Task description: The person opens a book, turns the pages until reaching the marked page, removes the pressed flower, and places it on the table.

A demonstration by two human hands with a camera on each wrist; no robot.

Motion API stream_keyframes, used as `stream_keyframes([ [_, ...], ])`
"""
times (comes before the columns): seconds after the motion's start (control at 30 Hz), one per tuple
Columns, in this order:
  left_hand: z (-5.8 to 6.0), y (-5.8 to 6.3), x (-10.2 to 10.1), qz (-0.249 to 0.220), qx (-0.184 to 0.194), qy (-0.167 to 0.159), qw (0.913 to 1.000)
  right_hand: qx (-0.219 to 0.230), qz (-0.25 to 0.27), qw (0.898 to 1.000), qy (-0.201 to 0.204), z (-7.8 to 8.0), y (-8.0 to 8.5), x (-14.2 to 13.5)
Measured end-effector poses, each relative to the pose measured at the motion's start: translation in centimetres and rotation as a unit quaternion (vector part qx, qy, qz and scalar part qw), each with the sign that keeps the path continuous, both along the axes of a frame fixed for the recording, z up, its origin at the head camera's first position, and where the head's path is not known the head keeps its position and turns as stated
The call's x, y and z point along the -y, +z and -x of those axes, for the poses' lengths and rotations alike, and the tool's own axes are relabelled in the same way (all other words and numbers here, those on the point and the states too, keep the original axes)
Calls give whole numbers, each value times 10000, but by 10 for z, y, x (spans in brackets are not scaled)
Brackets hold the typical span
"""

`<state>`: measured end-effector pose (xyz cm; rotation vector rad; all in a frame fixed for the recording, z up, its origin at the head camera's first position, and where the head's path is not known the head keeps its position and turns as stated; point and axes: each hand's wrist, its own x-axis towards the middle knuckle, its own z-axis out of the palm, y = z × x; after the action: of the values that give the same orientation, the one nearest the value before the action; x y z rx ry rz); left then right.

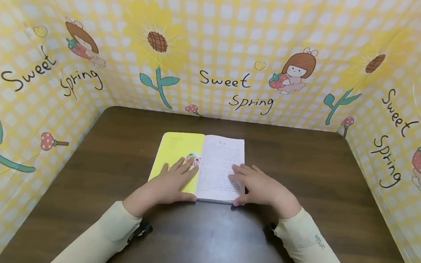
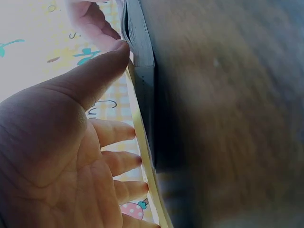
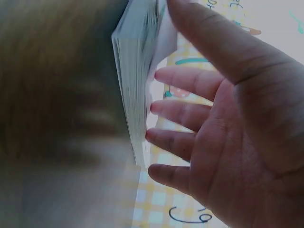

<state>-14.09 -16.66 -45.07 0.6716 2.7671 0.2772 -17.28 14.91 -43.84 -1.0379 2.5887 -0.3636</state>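
Note:
An open book [image 1: 220, 160] lies on the dark wooden table, with a yellow inside cover [image 1: 176, 145] on its left and a white page of printed text on its right. My left hand [image 1: 172, 181] rests on the yellow side, fingers spread and thumb at the lower edge near the spine. On the right side my right hand [image 1: 261, 188] touches the page with its fingertips, its thumb at the lower right corner. In the right wrist view the thick page block [image 3: 133, 80] shows beside the straight fingers. The left wrist view shows the fingertips against the thin cover [image 2: 142, 137].
The brown table [image 1: 121, 149] stretches around the book on all sides. A yellow-and-white checked cloth [image 1: 217, 38] with flowers, cartoon figures and "Sweet Spring" lettering rises at the back and both sides. Dark straps [image 1: 140, 231] sit at the wrists, by the pale sleeves.

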Motion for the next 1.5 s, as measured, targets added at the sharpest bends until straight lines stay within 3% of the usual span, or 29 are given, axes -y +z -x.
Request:
stream_keyframes([
  [0.17,-2,0,-1,39,100,18,9999,143,171,9997,77,-1,1,-5],
  [0.53,-3,3,-3,74,-154,106,9998,-557,372,9937,903,0,11,-6],
  [0.67,-6,5,-5,-29,-254,130,9996,-665,603,9928,795,-1,13,-6],
  [0.8,-7,5,-11,-142,-397,-44,9991,-1003,716,9902,653,-3,13,-9],
  [0.93,-6,5,-19,-266,-585,-156,9978,-1793,983,9768,641,-3,17,-11],
  [1.1,-9,2,-27,-405,-681,-133,9968,-2715,1460,9488,694,-2,24,-6],
  [1.37,-13,4,-31,-550,-1003,158,9933,-3345,1916,9195,767,-3,30,4],
  [1.5,-12,6,-32,-595,-1083,268,9920,-3542,1979,9119,612,-2,32,1],
])
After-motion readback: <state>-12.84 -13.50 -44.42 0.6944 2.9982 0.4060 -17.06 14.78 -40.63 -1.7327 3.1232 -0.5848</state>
